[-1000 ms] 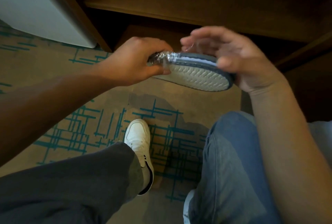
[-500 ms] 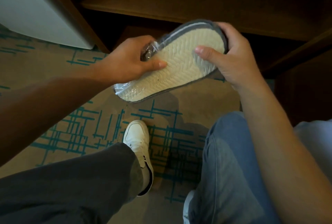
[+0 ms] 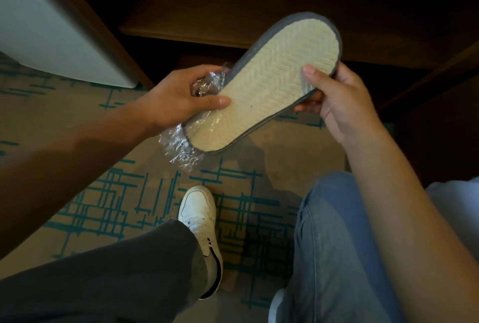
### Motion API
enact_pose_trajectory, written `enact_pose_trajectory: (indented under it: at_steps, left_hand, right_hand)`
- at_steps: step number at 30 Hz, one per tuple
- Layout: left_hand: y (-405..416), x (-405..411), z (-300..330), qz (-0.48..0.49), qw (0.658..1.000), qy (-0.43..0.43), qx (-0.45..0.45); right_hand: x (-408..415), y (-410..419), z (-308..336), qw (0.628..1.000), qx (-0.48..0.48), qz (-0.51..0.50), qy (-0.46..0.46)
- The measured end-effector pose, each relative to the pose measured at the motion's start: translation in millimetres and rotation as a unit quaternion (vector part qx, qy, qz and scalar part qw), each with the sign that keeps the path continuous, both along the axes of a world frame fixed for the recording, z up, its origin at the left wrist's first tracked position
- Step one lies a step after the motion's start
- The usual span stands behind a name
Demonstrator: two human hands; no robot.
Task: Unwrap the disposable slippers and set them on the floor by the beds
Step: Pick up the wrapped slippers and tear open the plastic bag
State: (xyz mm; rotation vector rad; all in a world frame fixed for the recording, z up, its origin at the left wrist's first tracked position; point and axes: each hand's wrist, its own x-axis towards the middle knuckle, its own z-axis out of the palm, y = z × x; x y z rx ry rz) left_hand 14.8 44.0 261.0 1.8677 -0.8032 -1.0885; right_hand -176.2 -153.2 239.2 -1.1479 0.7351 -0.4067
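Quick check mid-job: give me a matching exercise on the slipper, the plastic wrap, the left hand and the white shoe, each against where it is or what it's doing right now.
Things:
1. slipper
2. plastic wrap
3. left hand
4. white shoe

States:
A. standing on the patterned carpet
B. held up between both hands, pale ridged sole facing the camera
C. bunched around the slipper's lower end
D. gripping the wrapped end, thumb on the sole

Pairs: 1-B, 2-C, 3-D, 4-A

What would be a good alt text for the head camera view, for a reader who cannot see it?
Two hands hold a slipper sole-up above a patterned carpet: the left hand grips crumpled clear plastic wrap at one end, and the right hand holds the other end. Below are the person's legs and a white shoe.
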Motion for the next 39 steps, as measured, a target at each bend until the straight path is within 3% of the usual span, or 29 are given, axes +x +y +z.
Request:
enact_pose_trajectory:
  at_steps: [7,11,14,17,22,28,32,34,37,39]
  left_hand:
    - [12,11,-14,0.066,0.998,-0.007,0.006]
    - [14,17,-15,0.111,0.99,-0.081,0.026]
    - [7,6,-2,0.097,0.993,-0.069,0.006]
    - [-7,-12,15,0.008,0.999,-0.035,-0.003]
    - [-16,-42,28,-0.071,0.996,0.042,-0.02]
    - [-17,-42,23,0.036,0.989,0.111,-0.092]
    - [-15,-36,20,0.119,0.966,0.179,-0.141]
    - [-15,-36,19,0.128,0.969,0.151,-0.149]
    - [-12,-33,18,0.141,0.98,0.037,-0.136]
    - [-8,-27,17,0.155,0.978,0.028,-0.139]
  right_hand:
    - [-16,-9,7,0.987,0.014,-0.157,-0.008]
    - [-20,-12,11,0.983,0.03,-0.177,-0.029]
    - [-19,-11,11,0.989,0.034,-0.136,-0.052]
    - [-14,-1,12,0.991,0.027,-0.075,-0.104]
    - [-10,15,13,0.994,-0.024,-0.018,-0.102]
    - [-4,22,15,0.995,-0.009,-0.006,-0.095]
    - [-3,23,5,0.995,-0.015,0.099,-0.018]
    - [4,32,1,0.99,-0.01,0.14,-0.031]
    - [15,43,0,0.989,-0.012,0.143,-0.047]
    - [17,43,0,0.988,-0.013,0.144,-0.046]
